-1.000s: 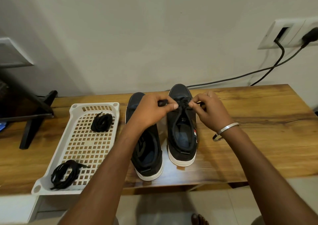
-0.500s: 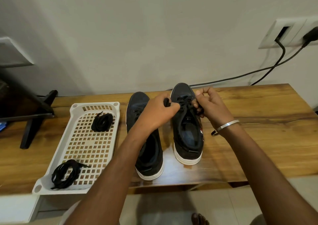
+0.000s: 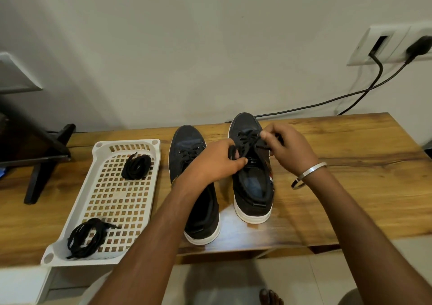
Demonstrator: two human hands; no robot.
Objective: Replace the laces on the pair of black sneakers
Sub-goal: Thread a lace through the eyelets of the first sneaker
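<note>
Two black sneakers with white soles stand side by side on the wooden table, toes toward the wall. The left sneaker (image 3: 187, 150) is partly hidden under my left forearm. The right sneaker (image 3: 253, 183) sits slightly further back. My left hand (image 3: 217, 162) pinches a black lace end of the right sneaker's lace (image 3: 247, 139) over its tongue. My right hand (image 3: 287, 148) pinches the other end of that lace at the shoe's right side. A metal bangle circles my right wrist.
A white perforated tray (image 3: 98, 197) lies left of the shoes, holding a coiled black lace (image 3: 138, 165) at its far end and a looser black lace bundle (image 3: 88, 237) at its near end. A dark stand (image 3: 44, 157) is at far left. Cables (image 3: 350, 94) run from a wall socket.
The right sneaker has shifted slightly right and back. Both hands have drawn the lace ends apart across its top, the right hand moving further right.
</note>
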